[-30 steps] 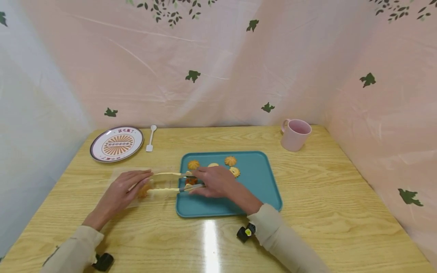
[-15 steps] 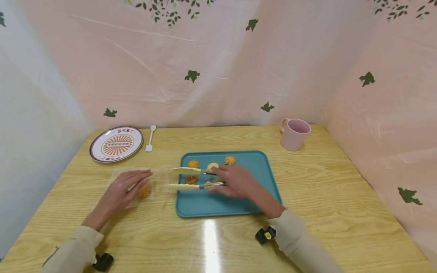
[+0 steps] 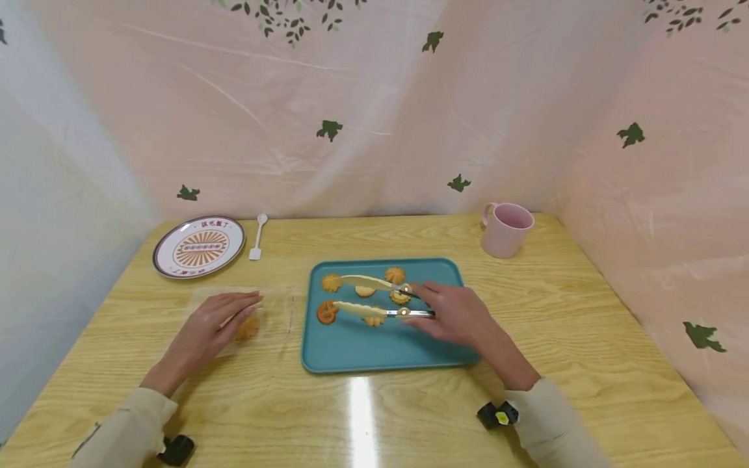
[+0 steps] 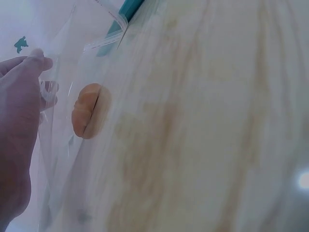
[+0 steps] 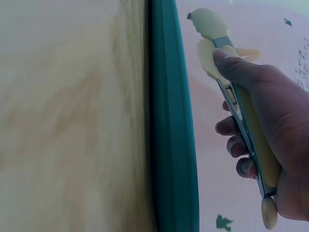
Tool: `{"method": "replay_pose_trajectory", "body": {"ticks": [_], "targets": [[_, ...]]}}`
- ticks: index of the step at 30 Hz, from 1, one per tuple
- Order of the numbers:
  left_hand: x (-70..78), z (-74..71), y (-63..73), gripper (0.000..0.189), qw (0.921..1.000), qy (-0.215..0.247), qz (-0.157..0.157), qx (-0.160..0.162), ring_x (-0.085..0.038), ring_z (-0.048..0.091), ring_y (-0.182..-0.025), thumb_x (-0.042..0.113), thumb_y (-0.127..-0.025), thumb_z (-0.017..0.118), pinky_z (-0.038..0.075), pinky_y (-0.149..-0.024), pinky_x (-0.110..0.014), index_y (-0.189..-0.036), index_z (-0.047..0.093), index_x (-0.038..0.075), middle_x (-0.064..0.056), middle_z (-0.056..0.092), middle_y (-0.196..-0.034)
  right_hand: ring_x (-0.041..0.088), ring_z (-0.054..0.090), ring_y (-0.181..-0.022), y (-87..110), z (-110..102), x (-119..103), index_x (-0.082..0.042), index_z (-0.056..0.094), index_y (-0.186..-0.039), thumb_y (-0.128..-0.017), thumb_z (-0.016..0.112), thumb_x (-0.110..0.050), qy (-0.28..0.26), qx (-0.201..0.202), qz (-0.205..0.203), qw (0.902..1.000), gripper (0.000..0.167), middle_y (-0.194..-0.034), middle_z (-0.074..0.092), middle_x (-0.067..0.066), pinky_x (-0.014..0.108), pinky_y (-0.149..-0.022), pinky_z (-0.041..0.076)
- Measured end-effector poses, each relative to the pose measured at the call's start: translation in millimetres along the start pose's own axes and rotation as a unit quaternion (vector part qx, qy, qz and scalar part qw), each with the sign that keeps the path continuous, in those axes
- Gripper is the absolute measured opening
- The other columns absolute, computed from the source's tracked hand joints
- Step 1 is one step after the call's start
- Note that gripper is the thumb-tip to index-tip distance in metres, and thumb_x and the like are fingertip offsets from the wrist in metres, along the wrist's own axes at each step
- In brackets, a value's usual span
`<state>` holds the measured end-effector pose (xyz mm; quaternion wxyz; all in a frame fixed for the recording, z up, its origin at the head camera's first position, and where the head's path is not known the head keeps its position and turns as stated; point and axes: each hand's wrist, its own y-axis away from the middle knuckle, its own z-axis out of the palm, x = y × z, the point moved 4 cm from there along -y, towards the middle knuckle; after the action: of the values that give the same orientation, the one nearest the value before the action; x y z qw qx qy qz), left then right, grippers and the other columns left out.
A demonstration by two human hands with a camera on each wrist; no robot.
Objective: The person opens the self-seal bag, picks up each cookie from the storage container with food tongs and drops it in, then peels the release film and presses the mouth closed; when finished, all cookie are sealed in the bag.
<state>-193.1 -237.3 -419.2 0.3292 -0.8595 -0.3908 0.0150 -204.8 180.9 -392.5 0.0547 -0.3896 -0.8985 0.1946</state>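
My right hand (image 3: 459, 313) grips a pair of tongs (image 3: 359, 311) with pale yellow tips and metal arms. The tips are spread over the teal tray (image 3: 351, 354), with nothing between them. Below and around them lie a pretzel (image 3: 325, 321), a swirl cookie (image 3: 331, 283), a round cookie (image 3: 365, 292) and several others. In the right wrist view, fingers and thumb wrap the tongs' yellow handle (image 5: 256, 130). To the left, my left hand (image 3: 210, 320) pinches the film of a clear plastic bag (image 3: 278, 309), its mouth facing the tray. Inside the bag sits a ridged golden cookie (image 4: 86, 112).
A patterned plate (image 3: 170, 250) and a small white spatula-like spoon (image 3: 259, 237) lie at the back left of the wooden table (image 3: 263, 409). A pink mug (image 3: 504, 234) stands at the back right. Cloth walls (image 3: 374, 162) rise behind the table and at its sides.
My right hand has drawn the tongs rightward out of the bag's mouth and over the tray. The left hand and the bag have stayed in place.
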Motion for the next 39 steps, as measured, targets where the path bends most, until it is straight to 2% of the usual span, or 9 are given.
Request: {"method": "replay_pose_trajectory", "body": {"ticks": [4,8,22,29,39], "targets": [[0.6,-0.3,0.2,0.040,1.0000,0.008,0.003,0.003,-0.033,0.066,-0.113,-0.008,-0.086,0.076,0.034,-0.111,-0.018,-0.125,0.073,0.003,-0.012,0.072,-0.126,0.011,0.054,-0.056,14.8,-5.6,10.6,-0.008,0.072,-0.125,-0.083,0.083,-0.049,0.007,0.008,0.021,0.9997,0.060,-0.087,0.065,0.000,0.029,-0.046,0.045],[1.2,-0.6,0.3,0.040,0.9999,0.010,0.007,0.006,-0.033,0.066,-0.112,-0.007,-0.086,0.076,0.033,-0.112,-0.017,-0.124,0.073,0.003,-0.012,0.072,-0.126,0.008,0.049,-0.056,28.7,-11.3,20.2,-0.009,0.071,-0.125,-0.083,0.083,-0.048,0.008,0.011,0.045,0.9989,0.059,-0.078,0.058,-0.004,0.026,-0.045,0.040],[-0.1,-0.3,1.2,0.040,1.0000,0.006,0.004,0.005,-0.033,0.066,-0.113,-0.006,-0.087,0.076,0.033,-0.112,-0.018,-0.126,0.073,0.003,-0.012,0.071,-0.127,0.007,0.046,-0.059,67.9,-22.5,42.2,-0.007,0.071,-0.128,-0.083,0.085,-0.046,0.017,-0.024,0.115,0.9929,0.062,-0.076,0.054,-0.006,0.025,-0.049,0.040],[-0.8,0.1,1.2,0.043,1.0000,0.000,0.005,0.003,-0.033,0.066,-0.113,-0.008,-0.085,0.077,0.033,-0.111,-0.017,-0.126,0.073,0.003,-0.012,0.071,-0.127,0.006,0.044,-0.058,76.9,-24.0,46.6,-0.005,0.071,-0.126,-0.082,0.085,-0.046,0.022,-0.035,0.119,0.9920,0.062,-0.075,0.051,-0.007,0.024,-0.048,0.039],[0.1,0.1,-0.4,0.044,0.9999,0.004,0.011,0.006,-0.033,0.066,-0.112,-0.010,-0.083,0.077,0.033,-0.111,-0.017,-0.125,0.073,0.003,-0.012,0.072,-0.127,0.007,0.041,-0.057,78.9,-22.3,47.7,-0.003,0.070,-0.128,-0.084,0.083,-0.049,0.026,-0.059,0.129,0.9896,0.064,-0.075,0.050,-0.007,0.024,-0.046,0.036]]}}
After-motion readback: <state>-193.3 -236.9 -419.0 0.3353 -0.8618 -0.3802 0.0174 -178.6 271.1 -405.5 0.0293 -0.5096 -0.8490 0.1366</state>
